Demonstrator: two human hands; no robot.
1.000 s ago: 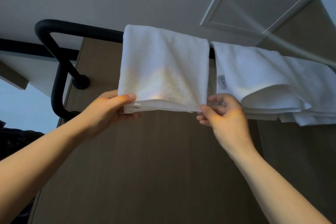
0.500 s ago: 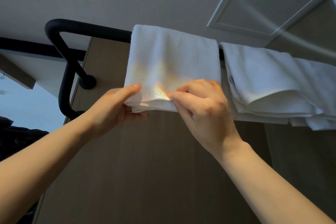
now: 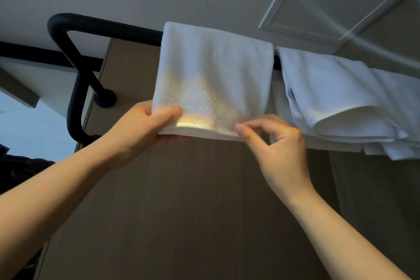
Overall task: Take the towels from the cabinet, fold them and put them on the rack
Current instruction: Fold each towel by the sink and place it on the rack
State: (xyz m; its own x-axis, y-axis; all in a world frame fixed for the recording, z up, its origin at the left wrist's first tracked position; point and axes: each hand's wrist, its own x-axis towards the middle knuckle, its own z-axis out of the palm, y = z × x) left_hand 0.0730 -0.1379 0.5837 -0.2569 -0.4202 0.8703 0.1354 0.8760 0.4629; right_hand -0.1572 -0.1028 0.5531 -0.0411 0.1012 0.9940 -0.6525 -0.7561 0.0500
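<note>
Overhead, a brown wood panel (image 3: 204,200) fills the far side of the view, and the black rack (image 3: 102,27) runs across it from the left. 2 white towels hang over its bar. The right towel (image 3: 341,98) is the bulkier, draped in loose, uneven folds just beside the other and touched by neither hand. The left towel (image 3: 216,70) is folded flat and hangs square, with a warm patch of light on its lower half. The left hand (image 3: 138,129) grasps its lower left corner, thumb on the near face and fingers behind, where it has stayed through the last second. The right hand (image 3: 279,143) pinches the bottom hem at the lower right corner between thumb and forefinger, though it is a little blurred. Half a second ago that hand lay across the middle of the lower edge; it has since slid back out to the right corner, where it also was 1 second ago. That sweep reads as smoothing and evening the layers, and the hem now looks fairly level between the 2 hands. So this towel seems placed, with only a last tug or straightening left before both hands let go. Whether more towels wait in the cabinet cannot be told from this view.
</note>
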